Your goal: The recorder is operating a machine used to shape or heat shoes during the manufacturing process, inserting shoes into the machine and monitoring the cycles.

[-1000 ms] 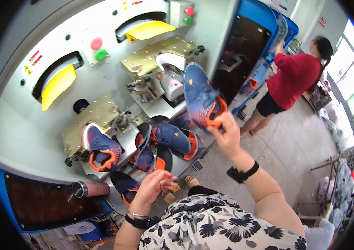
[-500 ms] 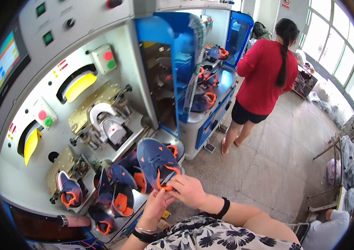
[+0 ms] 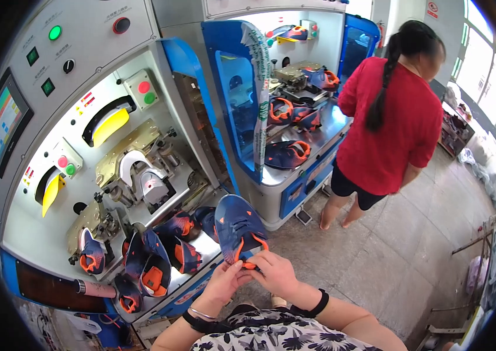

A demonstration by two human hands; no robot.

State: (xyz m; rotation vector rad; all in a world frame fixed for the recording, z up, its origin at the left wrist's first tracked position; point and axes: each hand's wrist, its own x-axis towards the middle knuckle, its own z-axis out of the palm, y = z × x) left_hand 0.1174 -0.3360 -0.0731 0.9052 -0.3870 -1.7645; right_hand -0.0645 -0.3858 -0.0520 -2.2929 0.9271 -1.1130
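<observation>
Navy-blue fabric shoe with orange collar point(image 3: 237, 225), its heel now gripped by left hand point(image 3: 224, 284) and right hand point(image 3: 275, 273), earlier the right alone, near silver metal desk point(image 3: 208, 246), white metal machine cabinet point(image 3: 99, 52) containing another navy-and-orange shoe point(image 3: 92, 255).

Left hand point(image 3: 224, 284) was clear of the navy-and-orange sneaker point(image 3: 237, 222) 1 s ago; now it's at the heel collar along with the right hand point(image 3: 275, 274), which had it solo, and the shoe's dropped from in front of the right-hand press station point(image 3: 148, 184) to lower down. Co-worker in red point(image 3: 391, 128) went from arm up at the next machine to arm down, head turned right. View swung too, control panel point(image 3: 93, 38) now in frame.
</observation>
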